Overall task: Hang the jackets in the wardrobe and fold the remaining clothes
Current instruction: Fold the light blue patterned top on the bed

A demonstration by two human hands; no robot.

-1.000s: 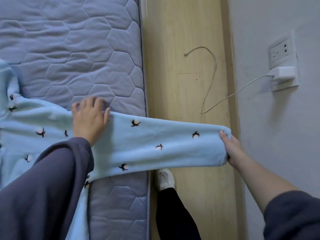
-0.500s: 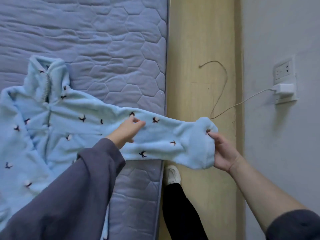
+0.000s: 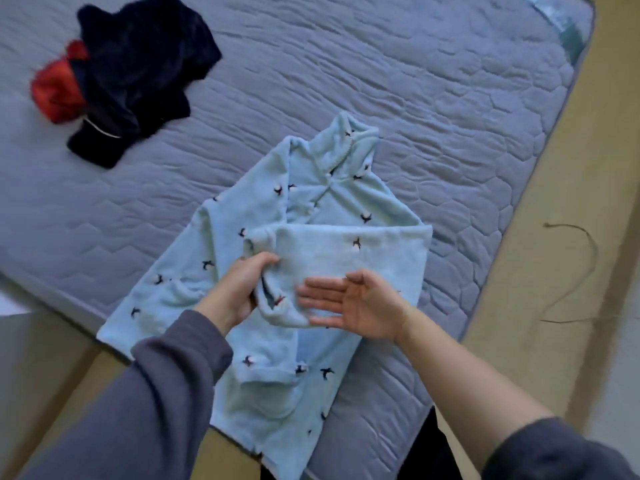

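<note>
A grey-blue quilted mattress (image 3: 433,84) fills most of the view, set cornerwise, with pale wood floor (image 3: 540,306) along its right edge and again below its near-left edge. A thin cable (image 3: 590,252) lies looped on the floor to the right, well apart from the bed. Broad bare quilting lies beyond and to the right of the work. At the far left a dark navy garment (image 3: 138,77) sits in a crumpled heap, touching a red garment (image 3: 52,93) on its left side. The light-blue fleece top (image 3: 349,206) lies flat on the near part of the mattress, collar (image 3: 349,140) pointing away from the person. Its lower left corner reaches the near-left edge and its hem hangs a little over that edge towards the floor. The fleece is soft and plush, scattered with small dark bird-like marks with white spots, and has a patch pocket (image 3: 273,398) low on the front. One sleeve (image 3: 349,249) is folded across the chest, so the right side of the top ends in a straight fold. The left hand (image 3: 239,294), coming out of a grey cuffed sweatshirt arm, has its fingers curled round the bunched sleeve cuff (image 3: 282,311) and grips it. The right hand (image 3: 360,306) lies just beside the cuff, over the folded sleeve, fingers straight and together, holding nothing; whether it presses the fabric cannot be told.
</note>
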